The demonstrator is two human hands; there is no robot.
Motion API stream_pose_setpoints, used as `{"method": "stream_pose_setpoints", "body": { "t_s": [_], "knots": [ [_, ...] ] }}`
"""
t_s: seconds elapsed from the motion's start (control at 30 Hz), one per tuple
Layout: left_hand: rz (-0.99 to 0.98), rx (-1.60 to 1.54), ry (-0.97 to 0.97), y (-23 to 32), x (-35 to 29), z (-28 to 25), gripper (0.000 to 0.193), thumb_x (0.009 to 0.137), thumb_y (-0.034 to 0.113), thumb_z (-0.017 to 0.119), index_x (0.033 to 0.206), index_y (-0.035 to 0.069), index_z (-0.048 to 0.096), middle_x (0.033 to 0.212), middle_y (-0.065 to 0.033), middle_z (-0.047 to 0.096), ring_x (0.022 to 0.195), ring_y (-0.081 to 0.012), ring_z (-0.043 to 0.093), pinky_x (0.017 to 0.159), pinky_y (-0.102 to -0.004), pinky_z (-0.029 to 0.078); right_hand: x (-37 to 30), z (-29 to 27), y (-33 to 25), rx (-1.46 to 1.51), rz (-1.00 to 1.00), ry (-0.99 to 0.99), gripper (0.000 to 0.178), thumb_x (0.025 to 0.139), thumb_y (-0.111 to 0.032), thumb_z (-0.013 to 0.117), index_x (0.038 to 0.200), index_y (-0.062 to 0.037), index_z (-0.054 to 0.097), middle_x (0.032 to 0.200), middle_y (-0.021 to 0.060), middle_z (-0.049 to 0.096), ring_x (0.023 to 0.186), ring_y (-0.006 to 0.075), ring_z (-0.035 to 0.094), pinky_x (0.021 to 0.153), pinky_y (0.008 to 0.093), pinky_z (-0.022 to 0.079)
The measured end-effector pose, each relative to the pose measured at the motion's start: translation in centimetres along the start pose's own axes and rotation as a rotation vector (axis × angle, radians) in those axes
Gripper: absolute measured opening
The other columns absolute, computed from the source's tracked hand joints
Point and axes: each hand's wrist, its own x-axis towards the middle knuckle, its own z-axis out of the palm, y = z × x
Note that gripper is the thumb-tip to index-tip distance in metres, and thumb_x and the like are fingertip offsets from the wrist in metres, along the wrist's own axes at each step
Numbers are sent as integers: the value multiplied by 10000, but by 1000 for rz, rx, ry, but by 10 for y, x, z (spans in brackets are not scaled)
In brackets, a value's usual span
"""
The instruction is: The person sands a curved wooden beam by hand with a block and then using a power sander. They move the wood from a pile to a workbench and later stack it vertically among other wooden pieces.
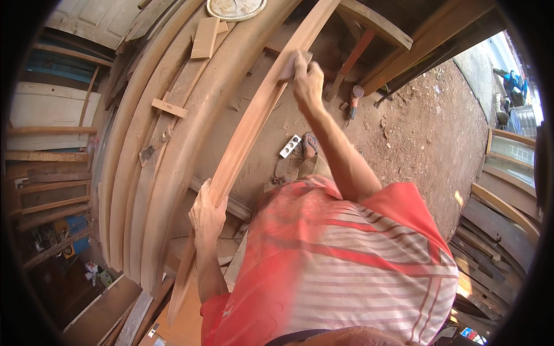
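Note:
A long, narrow wooden plank [249, 130] with a moulded face slants from the lower left up to the top of the view. Around its lower part the fingers of my left hand [208, 209] are wrapped. Higher up, my right hand [307, 81] is closed on a pale pinkish piece of sandpaper [287, 71], which it presses against the plank's right side. My fingers partly cover the sandpaper. The plank's far end runs out of view.
Thick stacked boards [199, 124] lie to the left, with small wood blocks [205, 38] and a round lid [236, 8] on top. An angle grinder [354, 104] and a white power strip [290, 146] are on the dirt floor. Scrap timber [490, 254] is piled at right.

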Motion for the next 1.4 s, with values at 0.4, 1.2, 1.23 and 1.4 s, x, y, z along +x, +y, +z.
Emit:
{"method": "stream_pose_setpoints", "body": {
  "t_s": [0.4, 1.2, 1.23, 1.4],
  "knots": [
    [-3, -37, -24, 2, 12, -10, 603, 899, 262, 762, 1419, 71, 524, 1277, -225, 678, 1145, -444, 656, 940, -539, 521, 35, 7, 0, 3, -44, 74, 547, 990, -451, 651, 841, 73, 609, 814, 257, 676, 807, 297, 675, 788, 432, 535],
    [-167, -11, 58, 16, 19, 1, 637, 791, 203, 850, 1360, 49, 608, 1234, -203, 705, 1133, -452, 652, 972, -521, 505, 424, -63, -21, 85, 11, 34, 449, 1005, -383, 648, 930, 58, 688, 815, 139, 708, 664, 189, 631, 607, 352, 504],
    [-226, -10, 45, 19, 16, 0, 633, 788, 193, 852, 1355, 50, 609, 1233, -204, 704, 1133, -454, 651, 973, -523, 504, 422, -65, -42, 6, 38, 8, 443, 1008, -378, 635, 944, 58, 680, 814, 153, 710, 657, 190, 635, 604, 345, 509],
    [-380, -63, -8, 46, 25, -8, 593, 784, 148, 847, 1322, 57, 614, 1214, -220, 704, 1135, -462, 646, 963, -525, 504, 411, -59, 11, -65, -156, 81, 472, 1004, -358, 638, 1006, 112, 680, 837, 162, 727, 629, 195, 659, 601, 335, 521]
  ]
}}
